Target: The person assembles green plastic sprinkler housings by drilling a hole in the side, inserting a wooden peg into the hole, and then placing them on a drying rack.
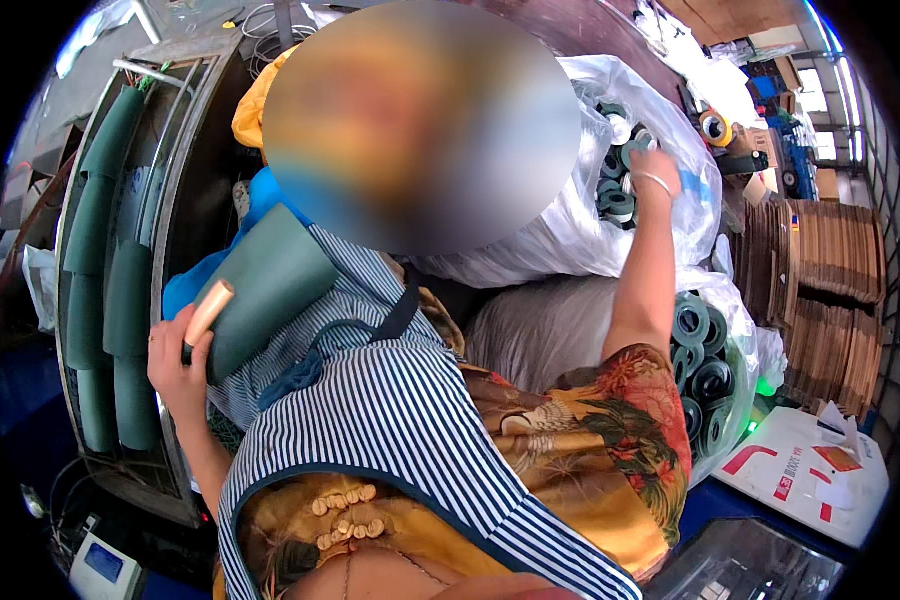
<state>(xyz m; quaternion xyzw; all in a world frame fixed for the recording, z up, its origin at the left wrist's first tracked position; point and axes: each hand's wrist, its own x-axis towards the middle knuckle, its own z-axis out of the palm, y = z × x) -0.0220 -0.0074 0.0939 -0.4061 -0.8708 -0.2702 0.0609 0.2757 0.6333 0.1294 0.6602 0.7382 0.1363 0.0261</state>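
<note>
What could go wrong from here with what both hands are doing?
The copper-coloured tube could slip, since the left hand seems to hold it by its lower end, beside the large green roll. The right hand reaches into the open plastic bag, where small green rings lie loosely jumbled, so some might spill.

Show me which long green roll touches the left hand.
The dark green cylindrical roll by the copper-coloured tube, against the left hand; the other long green rolls lie in the metal-framed rack.
</note>
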